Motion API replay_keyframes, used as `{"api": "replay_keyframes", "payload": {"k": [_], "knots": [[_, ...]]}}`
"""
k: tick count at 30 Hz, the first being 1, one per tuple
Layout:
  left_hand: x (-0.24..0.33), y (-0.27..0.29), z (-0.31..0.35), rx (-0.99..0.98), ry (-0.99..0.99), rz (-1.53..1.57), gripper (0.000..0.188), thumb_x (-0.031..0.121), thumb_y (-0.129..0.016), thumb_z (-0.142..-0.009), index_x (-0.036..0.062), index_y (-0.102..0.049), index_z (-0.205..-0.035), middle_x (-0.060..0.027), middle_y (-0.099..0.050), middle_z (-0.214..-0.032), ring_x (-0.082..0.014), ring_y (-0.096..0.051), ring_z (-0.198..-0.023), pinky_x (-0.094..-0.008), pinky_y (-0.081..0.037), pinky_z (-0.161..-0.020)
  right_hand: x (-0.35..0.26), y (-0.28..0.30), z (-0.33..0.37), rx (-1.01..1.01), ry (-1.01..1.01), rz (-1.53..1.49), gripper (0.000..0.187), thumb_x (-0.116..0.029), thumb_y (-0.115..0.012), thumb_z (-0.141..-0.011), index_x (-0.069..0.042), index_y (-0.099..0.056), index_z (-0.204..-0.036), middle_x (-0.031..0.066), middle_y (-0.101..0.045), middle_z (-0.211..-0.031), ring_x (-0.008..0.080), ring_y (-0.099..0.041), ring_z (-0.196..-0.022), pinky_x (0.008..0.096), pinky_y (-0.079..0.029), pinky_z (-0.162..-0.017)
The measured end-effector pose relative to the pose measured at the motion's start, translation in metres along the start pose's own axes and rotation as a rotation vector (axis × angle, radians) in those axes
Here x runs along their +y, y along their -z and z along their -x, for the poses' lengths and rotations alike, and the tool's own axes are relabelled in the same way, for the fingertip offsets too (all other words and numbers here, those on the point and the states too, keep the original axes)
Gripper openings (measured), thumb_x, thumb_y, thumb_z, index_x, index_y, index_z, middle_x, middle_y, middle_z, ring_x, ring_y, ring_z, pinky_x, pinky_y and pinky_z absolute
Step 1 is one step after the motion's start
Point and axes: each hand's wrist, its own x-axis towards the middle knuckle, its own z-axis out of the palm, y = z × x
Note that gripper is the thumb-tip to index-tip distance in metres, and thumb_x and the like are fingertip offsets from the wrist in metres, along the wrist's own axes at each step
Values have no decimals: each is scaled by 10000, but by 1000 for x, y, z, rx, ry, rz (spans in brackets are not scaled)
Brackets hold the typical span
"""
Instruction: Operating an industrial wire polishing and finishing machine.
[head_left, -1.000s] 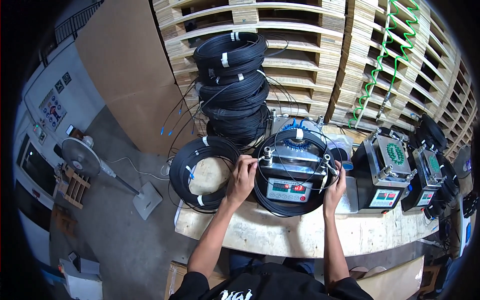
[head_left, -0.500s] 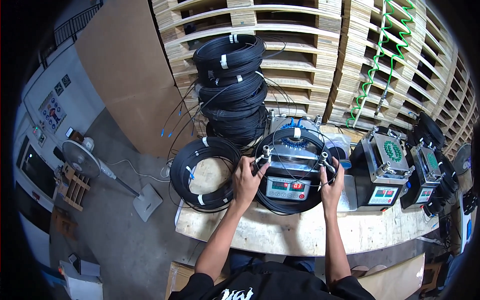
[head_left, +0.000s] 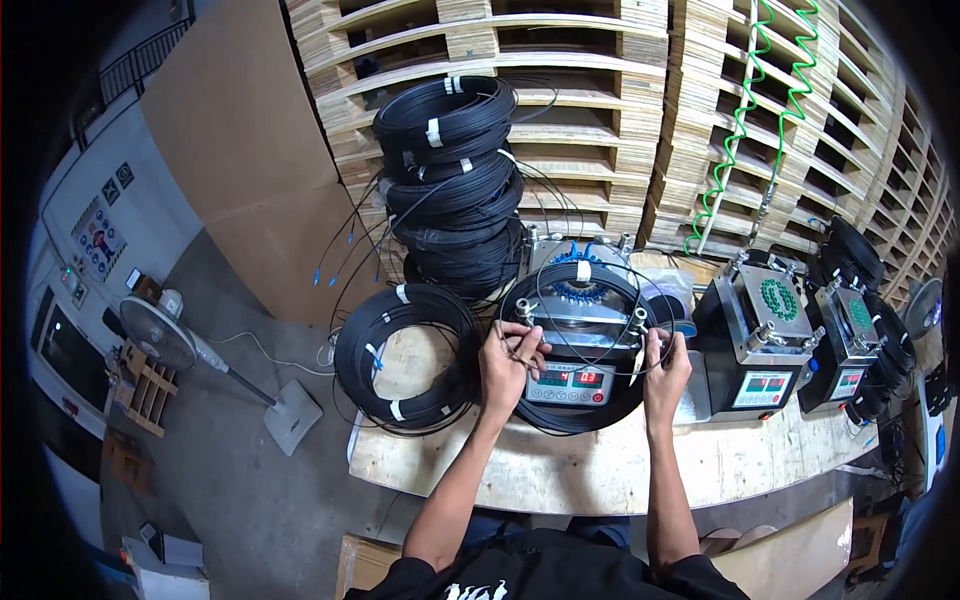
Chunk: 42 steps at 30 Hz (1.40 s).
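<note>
A coil of black cable point(head_left: 572, 422) rings the front and top of a black-and-silver machine point(head_left: 567, 352) with a lit red-and-green display. My left hand point(head_left: 507, 368) is closed just below the machine's left metal post point(head_left: 524, 308), its fingers pinched on a thin black cable end. My right hand point(head_left: 665, 374), below the right metal post point(head_left: 640, 318), also has its fingers pinched on a thin cable. A slim whitish piece point(head_left: 636, 362) hangs beside those fingers; its kind is unclear. Blue fittings point(head_left: 579, 290) ring the machine's top plate.
Another black cable coil point(head_left: 350, 372) lies to the left, with a tall stack of coils point(head_left: 448, 195) behind it. Two similar machines, one nearer point(head_left: 752, 350) and one farther point(head_left: 845, 355), stand to the right. Wooden pallets point(head_left: 575, 75) rise behind the wooden table point(head_left: 500, 480).
Both hands have come away from the metal posts to a little lower, with fingers now drawn together on thin cable. The whitish piece now shows beside my right hand. The view has shifted slightly.
</note>
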Motion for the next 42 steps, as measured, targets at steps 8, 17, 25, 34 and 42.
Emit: {"api": "replay_keyframes", "payload": {"k": [8, 17, 25, 34, 42], "knots": [[-32, -32, -8, 211, -200, -82, 248, 140, -663, -988, 42, -435, -970, -142, -706, -778, -68, -508, -438, -207, -332, -389, 1, -2, 1, 7, 30, -56, 218, -151, -611, -1017, 48, -553, -948, 144, -662, -807, 173, -571, -710, 333, -478, -664], [-25, -5, 7, -5, -165, -267, 163, 145, -697, -964, -1, -624, -960, -40, -688, -804, -37, -468, -549, -222, -371, -483, 12, 7, 2, 43, 17, 27, 231, -100, -754, -899, 6, -577, -1003, 52, -528, -789, 114, -481, -751, 279, -422, -667], [20, 2, 17, 120, -494, -737, 383, 289, -842, -794, 11, -589, -870, -116, -550, -1015, -304, -505, -1044, -442, -377, -933, 13, -8, 13, 160, -78, -258, 337, -137, -766, -913, -33, -489, -752, -41, -453, -674, 40, -347, -634, 226, -294, -563], [12, 4, 10, 16, -522, -808, 453, 377, -800, -813, 55, -665, -1100, -233, -395, -1454, -391, -384, -1368, -493, -279, -1151, 16, -5, 26, 62, 147, -224, 38, 50, -673, -861, 21, -648, -855, 44, -558, -915, 128, -544, -853, 240, -427, -775], [10, -5, 9, 10, -456, -716, 471, 400, -755, -848, 86, -631, -1176, -239, -359, -1492, -402, -328, -1408, -510, -255, -1164, 13, -8, 12, 53, -152, -373, 210, -144, -729, -944, 9, -592, -986, -1, -574, -806, 55, -479, -710, 218, -378, -634]]}}
